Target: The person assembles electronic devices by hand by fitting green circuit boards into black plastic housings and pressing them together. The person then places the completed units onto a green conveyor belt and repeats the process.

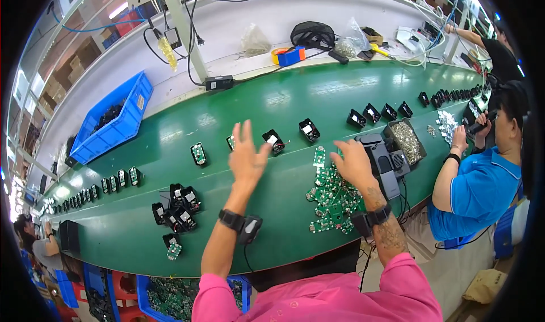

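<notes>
My left hand is raised over the green work surface with its fingers spread, and it holds nothing. Partly hidden behind it is a small black case with a board. Just right of its fingertips lies an open black case with wires. My right hand reaches over the far right side of a loose pile of green circuit boards. Its thumb and forefinger are apart, and I see nothing between them. Another black case stands between the hands, farther back. To the left sits a case with a fitted green board.
A grey device and a tray of small metal parts stand right of my right hand. Black cases cluster at left. A blue crate is far left. A co-worker in blue sits at right.
</notes>
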The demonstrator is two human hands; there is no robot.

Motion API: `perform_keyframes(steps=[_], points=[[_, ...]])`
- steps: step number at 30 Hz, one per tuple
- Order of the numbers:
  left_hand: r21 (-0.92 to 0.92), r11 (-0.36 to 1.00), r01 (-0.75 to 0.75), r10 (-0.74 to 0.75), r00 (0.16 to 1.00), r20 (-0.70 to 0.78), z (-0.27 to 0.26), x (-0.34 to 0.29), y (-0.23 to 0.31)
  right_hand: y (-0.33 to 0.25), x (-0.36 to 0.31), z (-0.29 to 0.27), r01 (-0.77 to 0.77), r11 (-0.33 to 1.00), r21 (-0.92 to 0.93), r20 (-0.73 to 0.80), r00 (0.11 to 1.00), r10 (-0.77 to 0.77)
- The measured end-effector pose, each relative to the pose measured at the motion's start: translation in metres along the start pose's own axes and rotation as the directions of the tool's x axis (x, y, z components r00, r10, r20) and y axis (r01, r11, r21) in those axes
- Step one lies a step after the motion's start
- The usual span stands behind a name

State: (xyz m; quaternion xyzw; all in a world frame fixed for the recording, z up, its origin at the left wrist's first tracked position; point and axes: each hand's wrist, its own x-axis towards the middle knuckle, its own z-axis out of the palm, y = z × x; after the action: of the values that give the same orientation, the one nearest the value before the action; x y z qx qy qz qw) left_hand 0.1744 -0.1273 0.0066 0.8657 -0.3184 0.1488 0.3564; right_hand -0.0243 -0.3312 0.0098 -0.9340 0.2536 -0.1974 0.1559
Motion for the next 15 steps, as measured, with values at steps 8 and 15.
perform_keyframes(steps=[8, 15], points=[[-0.088, 0.984, 0.155, -0.129, 0.960, 0.247, 0.055, 0.004, -0.010, -0.018, 0.028, 0.041, 0.033, 0.996, -0.079, 0.192, 0.981, -0.018], [-0.737, 0.646, 0.200, -0.040, 0.973, 0.229, 0.009, -0.045, -0.020, -0.025, 0.035, 0.039, -0.010, 0.976, 0.217, 0.014, 1.000, 0.007]])
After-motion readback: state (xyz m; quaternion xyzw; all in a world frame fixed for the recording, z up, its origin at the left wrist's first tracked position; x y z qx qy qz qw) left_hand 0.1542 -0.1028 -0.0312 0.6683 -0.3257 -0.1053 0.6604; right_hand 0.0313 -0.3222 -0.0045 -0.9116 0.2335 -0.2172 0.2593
